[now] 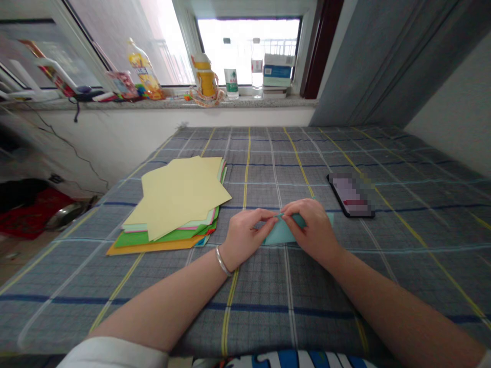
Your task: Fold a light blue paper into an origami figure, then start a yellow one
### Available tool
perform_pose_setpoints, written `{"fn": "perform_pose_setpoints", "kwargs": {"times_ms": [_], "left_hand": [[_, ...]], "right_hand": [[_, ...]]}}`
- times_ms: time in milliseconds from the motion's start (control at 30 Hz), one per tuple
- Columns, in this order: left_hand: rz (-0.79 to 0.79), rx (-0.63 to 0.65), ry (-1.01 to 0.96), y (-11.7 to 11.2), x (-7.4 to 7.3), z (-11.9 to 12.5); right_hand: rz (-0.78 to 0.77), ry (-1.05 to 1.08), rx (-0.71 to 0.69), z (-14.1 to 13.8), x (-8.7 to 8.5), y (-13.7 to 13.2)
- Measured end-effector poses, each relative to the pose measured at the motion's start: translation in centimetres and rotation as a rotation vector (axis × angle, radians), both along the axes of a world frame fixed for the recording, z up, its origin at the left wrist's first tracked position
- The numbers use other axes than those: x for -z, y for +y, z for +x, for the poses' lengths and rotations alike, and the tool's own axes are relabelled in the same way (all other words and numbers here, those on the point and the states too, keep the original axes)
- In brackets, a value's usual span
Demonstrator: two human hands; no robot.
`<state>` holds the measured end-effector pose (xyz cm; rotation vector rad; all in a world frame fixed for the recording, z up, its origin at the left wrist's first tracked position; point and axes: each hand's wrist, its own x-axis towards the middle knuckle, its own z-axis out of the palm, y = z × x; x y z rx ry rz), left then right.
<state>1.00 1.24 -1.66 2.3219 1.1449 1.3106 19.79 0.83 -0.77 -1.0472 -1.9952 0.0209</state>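
Observation:
A small piece of light blue paper [282,233] lies on the plaid cloth in front of me, its far edge raised between my fingers. My left hand [249,232], with a silver bangle at the wrist, pinches that edge between thumb and fingers. Close beside it, my right hand [311,227] pinches the same edge, the fingertips of both hands almost touching. Part of the paper is hidden under my right hand; a strip shows past it on the right. To the left is a stack of coloured paper [184,194], pale yellow sheets on top, green and orange below.
A phone [351,195] lies on the plaid cloth [264,286] to the right. On the windowsill [161,105] stand a yellow bottle [206,76], a drink bottle [144,69], a white-green tube [231,83], a clear bottle [257,69] and stacked boxes [276,71].

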Motion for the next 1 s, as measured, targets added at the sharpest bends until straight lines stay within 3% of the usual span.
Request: {"fn": "perform_pose_setpoints", "kwargs": {"times_ms": [333, 633, 800, 1000], "left_hand": [[-0.015, 0.002, -0.002, -0.1, -0.1, 0.0], [-0.241, -0.096, -0.233, 0.9, 0.6, 0.0], [-0.348, -0.126, -0.372, 2.3, 1.0, -0.3], [-0.448, -0.232, -0.553, 3.9, 1.7, -0.7]], "right_hand": [[0.008, -0.005, 0.009, -0.1, -0.1, -0.1], [0.092, -0.067, 0.084, 0.7, -0.1, 0.6], [-0.018, -0.04, 0.129, 1.5, 0.5, 1.5], [-0.301, 0.123, 0.11, 2.0, 1.8, 2.9]]}}
